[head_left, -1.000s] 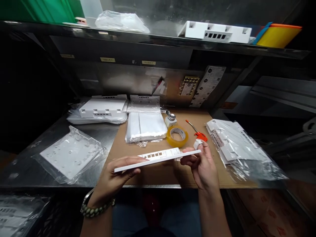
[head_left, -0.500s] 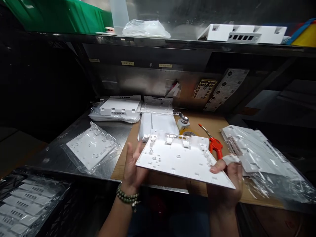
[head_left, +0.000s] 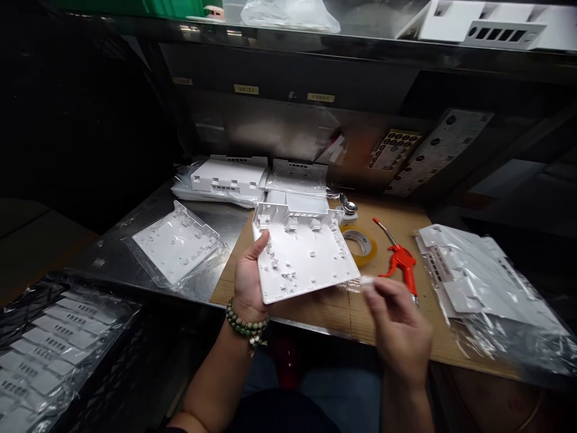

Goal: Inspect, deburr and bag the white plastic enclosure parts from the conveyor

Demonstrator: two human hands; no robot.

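A white plastic housing panel (head_left: 309, 255), inner side up with clips and small posts, is gripped at its left edge by my left hand (head_left: 249, 278). The thumb lies over the edge; the other fingers are hidden beneath. My right hand (head_left: 401, 325) is apart from the panel, just off its lower right corner. Between its thumb and fingers it pinches a small white wipe (head_left: 367, 281), mostly covered by the fingers. Behind that hand lie a red air blow gun (head_left: 402, 261) and a roll of yellow tape (head_left: 369, 249) on the cardboard (head_left: 333, 313).
Bagged white housings (head_left: 482, 270) lie at right, and another bagged panel (head_left: 178, 243) at left. White housings (head_left: 229, 174) are stacked at the back beside a small metal-capped bottle (head_left: 349, 210). A crate of bagged parts (head_left: 58, 337) stands lower left. A shelf (head_left: 288, 39) crosses above.
My right hand has let go of the panel and drawn away with the white wipe. My left hand has closed on the panel's left edge, and the panel has turned and shifted left.
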